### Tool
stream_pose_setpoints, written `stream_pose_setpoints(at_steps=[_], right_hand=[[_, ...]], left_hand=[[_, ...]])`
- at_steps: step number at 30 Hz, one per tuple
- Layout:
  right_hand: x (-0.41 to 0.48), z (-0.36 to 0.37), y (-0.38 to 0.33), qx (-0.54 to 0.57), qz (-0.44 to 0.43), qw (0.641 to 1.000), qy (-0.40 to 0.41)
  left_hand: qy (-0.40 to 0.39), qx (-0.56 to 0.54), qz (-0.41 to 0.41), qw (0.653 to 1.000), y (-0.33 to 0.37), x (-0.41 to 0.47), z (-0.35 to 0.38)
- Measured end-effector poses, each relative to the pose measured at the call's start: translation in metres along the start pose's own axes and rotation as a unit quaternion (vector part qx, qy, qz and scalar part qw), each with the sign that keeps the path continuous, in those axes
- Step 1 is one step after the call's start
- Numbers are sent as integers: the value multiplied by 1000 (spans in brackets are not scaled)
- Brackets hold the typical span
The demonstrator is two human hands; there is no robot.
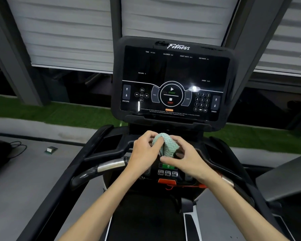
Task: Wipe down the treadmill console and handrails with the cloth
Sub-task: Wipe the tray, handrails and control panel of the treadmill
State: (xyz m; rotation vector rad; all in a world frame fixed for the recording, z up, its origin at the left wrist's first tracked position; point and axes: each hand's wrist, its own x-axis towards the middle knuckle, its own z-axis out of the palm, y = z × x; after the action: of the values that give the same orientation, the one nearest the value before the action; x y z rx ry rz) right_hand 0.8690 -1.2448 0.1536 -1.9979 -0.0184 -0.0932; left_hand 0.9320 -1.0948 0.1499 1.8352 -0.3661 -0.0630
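Note:
A pale green knitted cloth [167, 145] is bunched up between both hands, just below the black treadmill console [172, 80]. My left hand [144, 153] pinches its left side with curled fingers. My right hand [184, 157] grips its right side, thumb under the fold. The console screen is dark with white START, STOP, INCLINE and SPEED markings. A silver and black handrail grip [109, 165] juts out at the left; the one on the right is mostly hidden behind my right forearm.
A lower button panel [167, 173] with a green key and an orange safety clip [167, 181] lies under my hands. Black side rails [63, 171] run toward me. A small green box [49, 150] and cables lie on the grey floor at left.

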Motion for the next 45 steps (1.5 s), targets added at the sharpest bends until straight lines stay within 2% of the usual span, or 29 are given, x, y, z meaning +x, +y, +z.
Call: stream_pose_setpoints(at_steps=[2, 4, 7, 9, 13, 17, 18, 20, 22, 26, 32, 35, 38, 40, 45], right_hand=[[1, 1, -4, 47, -4, 999, 27], [1, -4, -6, 101, 23, 995, 15], [1, -13, -6, 140, 58, 988, -19], [1, -16, -6, 156, 76, 985, -14], [3, -19, -6, 234, 101, 967, 10], [4, -22, -9, 323, 113, 940, 12], [4, -23, -10, 351, 119, 929, 13], [4, -26, -9, 389, 124, 913, 10], [2, -28, -8, 383, 114, 917, 2], [-3, -31, -5, 353, 83, 932, -24], [-3, -29, -5, 356, 61, 931, -43], [0, -27, -5, 371, 65, 926, -34], [4, -25, -4, 367, 80, 927, -16], [6, -26, -3, 339, 91, 936, -3], [7, -26, -3, 259, 110, 959, 32]], left_hand=[[-24, -6, -6, 1000, 2, 2, -3], [-54, -6, -9, 999, 1, 5, -9], [-85, -7, -11, 996, -1, 9, -20], [-97, -13, -9, 995, -1, 10, -26], [-104, 15, 56, 993, -1, 9, -30], [-169, 104, 120, 973, -4, 4, -26], [-168, 122, 132, 969, -5, 3, -24], [-118, 109, 141, 977, -4, 2, -20], [-85, 73, 123, 986, -4, 3, -19], [-113, 58, 81, 989, -7, 6, -22], [-116, 32, 35, 992, -1, 6, -20], [-132, 13, 29, 991, 0, 4, -18], [-128, 80, 59, 987, -1, 5, -17], [-116, 81, 63, 988, -2, 7, -16], [-124, 10, -1, 992, -4, 13, -21]])
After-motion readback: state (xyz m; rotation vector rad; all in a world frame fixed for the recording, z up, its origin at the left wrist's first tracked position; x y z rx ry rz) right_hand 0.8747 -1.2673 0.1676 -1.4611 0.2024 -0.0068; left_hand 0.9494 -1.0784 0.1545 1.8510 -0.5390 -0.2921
